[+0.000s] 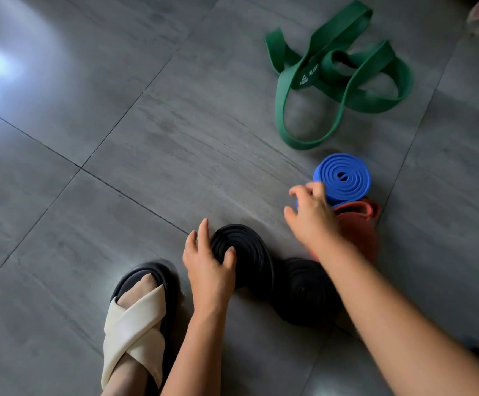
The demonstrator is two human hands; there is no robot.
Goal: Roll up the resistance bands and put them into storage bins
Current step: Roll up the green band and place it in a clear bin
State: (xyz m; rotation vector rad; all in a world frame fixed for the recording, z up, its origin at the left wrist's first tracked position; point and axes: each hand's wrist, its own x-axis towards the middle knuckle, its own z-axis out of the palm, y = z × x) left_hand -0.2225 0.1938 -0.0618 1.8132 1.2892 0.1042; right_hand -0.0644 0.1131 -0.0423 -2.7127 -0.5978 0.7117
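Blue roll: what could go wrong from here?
1. No tie shows on the blue roll, so the right hand, blurred at its rim, could knock it loose and let it uncoil.
2. The red band lies loose right beside it and may snag or drag along if the roll is lifted.

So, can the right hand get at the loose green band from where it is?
Probably yes: the right hand is at the blue roll, and only bare floor lies between that and the green band.
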